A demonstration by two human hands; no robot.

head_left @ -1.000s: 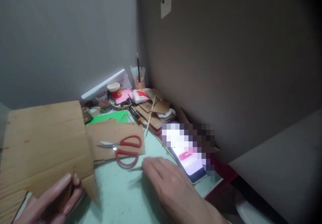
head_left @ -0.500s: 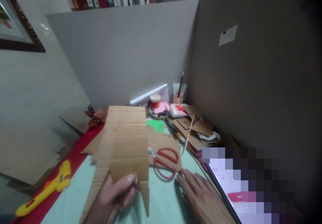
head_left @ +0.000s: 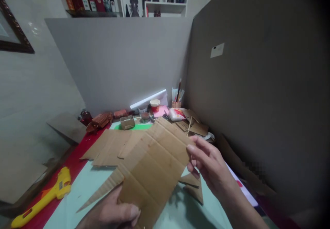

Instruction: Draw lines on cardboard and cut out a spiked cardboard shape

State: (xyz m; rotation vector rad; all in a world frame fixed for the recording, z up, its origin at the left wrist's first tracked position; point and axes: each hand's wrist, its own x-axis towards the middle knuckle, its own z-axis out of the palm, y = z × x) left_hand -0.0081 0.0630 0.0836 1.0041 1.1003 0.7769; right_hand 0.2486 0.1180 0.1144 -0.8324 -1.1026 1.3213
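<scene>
Closest to you, the brown cardboard sheet (head_left: 157, 167) is held tilted above the pale green table (head_left: 77, 187), its lower end running out of view; it looks already cut to a slanting outline and creased across, a judgement from its edges, and nothing shows it fixed to another piece. How much work remains on it cannot be told from here. Your left hand (head_left: 113, 210) comes in low, thumb laid flat over the near edge and the other fingers mostly hidden beneath, gripping it. Your right hand (head_left: 206, 157) reaches further forward, forearm slanting in from the lower right, thumb and fingertips pinched on the sheet's right edge. A pointed strip (head_left: 101, 193) juts out by your left hand, and pointed scraps (head_left: 194, 189) show under your right; whether either is joined to the sheet, you can't tell. The yellow glue gun (head_left: 48, 199) lies at your left, apart from both hands, and a phone (head_left: 244, 191) sits partly behind your right forearm. Beyond, flat cardboard pieces (head_left: 110, 148) lie loose, with a green sheet (head_left: 139, 127), a paper cup (head_left: 155, 106) and a pen holder (head_left: 176, 104) farther back.
</scene>
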